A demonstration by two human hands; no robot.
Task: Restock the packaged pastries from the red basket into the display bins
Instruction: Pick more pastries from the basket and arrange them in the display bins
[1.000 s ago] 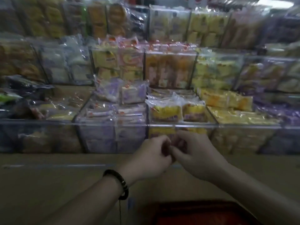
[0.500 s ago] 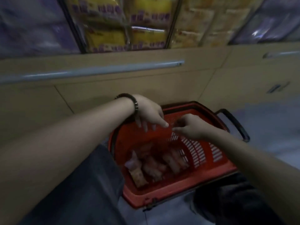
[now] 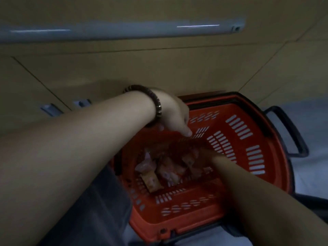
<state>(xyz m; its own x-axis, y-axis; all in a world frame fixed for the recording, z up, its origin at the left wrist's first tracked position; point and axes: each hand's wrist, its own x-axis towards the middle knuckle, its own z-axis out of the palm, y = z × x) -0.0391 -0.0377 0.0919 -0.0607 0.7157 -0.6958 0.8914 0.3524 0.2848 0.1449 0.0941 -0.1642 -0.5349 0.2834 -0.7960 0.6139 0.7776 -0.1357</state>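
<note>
Below the dim cabinet (image 3: 159, 68), your left hand (image 3: 174, 118) hangs empty, fingers loose. Your right hand (image 3: 205, 153) is too blurred to read its grip; grabbing blind could crush pastries (image 3: 159, 171).

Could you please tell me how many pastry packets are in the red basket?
4 discernible in the basket: pinkish packet at left, tan packet in front, middle packet, and right packet beside the right hand. Blur and that hand may hide more.

Right hand (image 3: 203, 151) blurred among pastries (image 3: 166, 172); its grip unreadable
</note>
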